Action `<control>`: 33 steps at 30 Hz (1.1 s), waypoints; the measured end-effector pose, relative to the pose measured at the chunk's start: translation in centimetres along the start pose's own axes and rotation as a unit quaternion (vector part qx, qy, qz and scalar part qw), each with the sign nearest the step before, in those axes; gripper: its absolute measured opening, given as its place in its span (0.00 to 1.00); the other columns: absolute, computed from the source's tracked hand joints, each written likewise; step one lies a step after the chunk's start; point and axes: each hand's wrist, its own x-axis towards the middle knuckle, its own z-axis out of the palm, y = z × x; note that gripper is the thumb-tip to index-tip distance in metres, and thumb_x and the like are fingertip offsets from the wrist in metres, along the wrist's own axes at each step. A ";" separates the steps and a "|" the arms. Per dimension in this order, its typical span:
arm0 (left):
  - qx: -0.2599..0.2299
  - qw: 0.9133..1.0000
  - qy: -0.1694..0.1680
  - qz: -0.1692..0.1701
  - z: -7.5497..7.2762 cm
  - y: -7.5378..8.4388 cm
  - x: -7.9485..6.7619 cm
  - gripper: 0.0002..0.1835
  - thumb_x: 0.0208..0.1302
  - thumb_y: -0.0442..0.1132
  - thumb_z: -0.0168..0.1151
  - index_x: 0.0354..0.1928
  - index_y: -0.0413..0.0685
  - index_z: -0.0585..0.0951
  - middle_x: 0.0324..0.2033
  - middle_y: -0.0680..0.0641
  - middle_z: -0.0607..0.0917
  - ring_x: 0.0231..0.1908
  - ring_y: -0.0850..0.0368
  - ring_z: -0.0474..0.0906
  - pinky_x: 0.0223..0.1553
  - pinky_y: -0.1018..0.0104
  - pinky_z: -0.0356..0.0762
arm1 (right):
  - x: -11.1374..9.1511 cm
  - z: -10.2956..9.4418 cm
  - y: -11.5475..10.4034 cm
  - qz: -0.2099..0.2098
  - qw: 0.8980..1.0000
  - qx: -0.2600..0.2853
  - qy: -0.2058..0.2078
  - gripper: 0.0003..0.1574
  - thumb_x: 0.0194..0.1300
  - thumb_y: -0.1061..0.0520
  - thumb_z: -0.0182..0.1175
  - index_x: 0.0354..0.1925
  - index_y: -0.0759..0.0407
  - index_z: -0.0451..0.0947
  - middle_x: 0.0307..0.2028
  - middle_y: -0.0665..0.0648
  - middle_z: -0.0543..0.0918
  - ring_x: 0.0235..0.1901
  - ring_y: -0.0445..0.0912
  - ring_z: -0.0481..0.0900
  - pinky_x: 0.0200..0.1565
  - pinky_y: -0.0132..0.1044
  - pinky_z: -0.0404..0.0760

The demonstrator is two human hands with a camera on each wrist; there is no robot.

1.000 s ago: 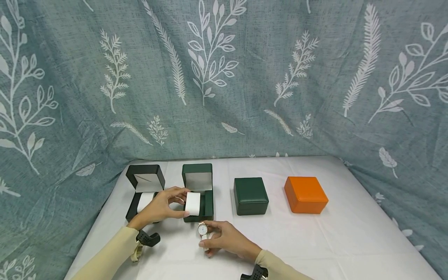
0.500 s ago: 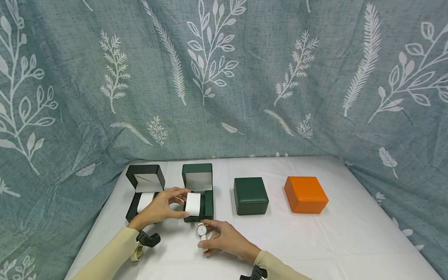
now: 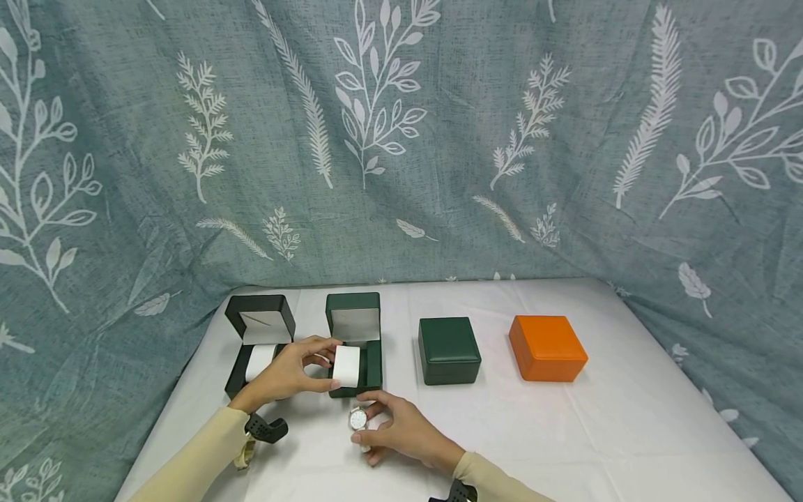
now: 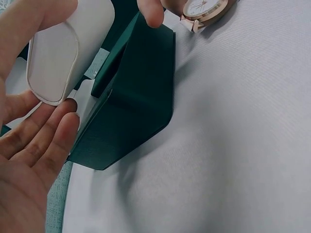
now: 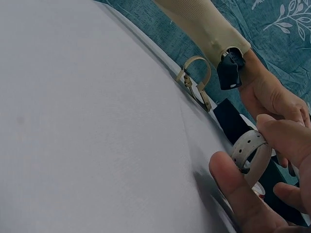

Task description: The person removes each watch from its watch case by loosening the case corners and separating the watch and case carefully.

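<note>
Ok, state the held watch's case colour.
Rose gold; the watch case shows best in the left wrist view.

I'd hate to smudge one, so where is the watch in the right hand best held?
Probably by its pale strap, coming from the right: the strap curves into a loop, easily pinched, leaving the round dial uncovered.

Looking like makeshift staging corner; room type not showing. Leaf-print curtain (image 3: 452, 160) hanging behind and beside white-draped bench (image 3: 627, 432).

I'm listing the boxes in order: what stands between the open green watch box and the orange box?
The closed green box, lid down, as the head view shows.
</note>
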 end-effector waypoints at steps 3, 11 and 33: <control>0.002 1.000 0.001 0.003 0.0 -0.1 0.1 0.41 0.57 0.45 0.81 0.69 0.37 0.74 0.52 0.47 0.79 0.52 0.49 0.81 0.58 0.56 0.78 | 0.0 0.1 -0.1 0.005 1.000 -0.007 0.009 0.45 0.61 0.51 0.77 0.70 0.58 0.69 0.52 0.62 0.78 0.28 0.52 0.88 0.34 0.48 0.87; 0.002 1.000 0.003 0.008 0.0 -0.2 0.1 0.40 0.57 0.45 0.81 0.69 0.38 0.75 0.52 0.47 0.80 0.52 0.50 0.81 0.57 0.57 0.78 | 0.1 0.3 -0.7 0.019 0.998 -0.052 0.020 0.40 0.66 0.44 0.71 0.71 0.54 0.70 0.45 0.60 0.81 0.23 0.51 0.87 0.28 0.48 0.86; -0.004 1.000 0.006 -0.013 0.4 0.5 -0.7 0.42 0.57 0.44 0.80 0.71 0.37 0.73 0.52 0.46 0.80 0.52 0.49 0.81 0.58 0.55 0.77 | -0.1 -0.6 -0.3 -0.018 0.996 -0.082 0.007 0.31 0.68 0.60 0.69 0.67 0.54 0.74 0.36 0.62 0.83 0.22 0.52 0.86 0.26 0.48 0.86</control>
